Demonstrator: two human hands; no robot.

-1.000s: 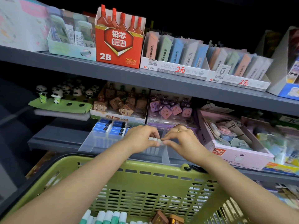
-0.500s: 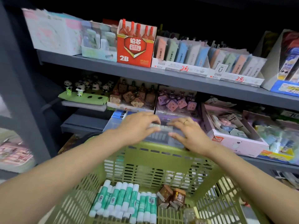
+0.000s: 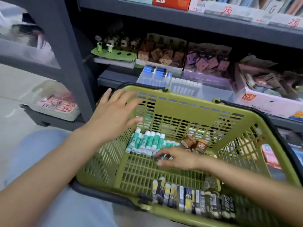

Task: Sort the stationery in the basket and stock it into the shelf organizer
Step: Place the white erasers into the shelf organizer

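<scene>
The right hand (image 3: 178,158) reaches into the basket (image 3: 188,102), fingers seemingly closing on a green-and-white stick (image 3: 148,141); the left hand (image 3: 114,112) hovers spread; shelving comes next.

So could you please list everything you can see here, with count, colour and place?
Basket: one, green, in front of the shelves.
Glue sticks: a row, green and white, basket's far left.
Brown boxes: two, beside the glue sticks.
Dark packs: a row, basket's near side; count unclear.
Clear organizer: one, lower shelf, blue-capped items inside.
Panda figures: several, on a green card.
Red box: one, top shelf.
Left hand: open, over the basket rim.
Right hand: inside the basket, at the glue sticks.
</scene>
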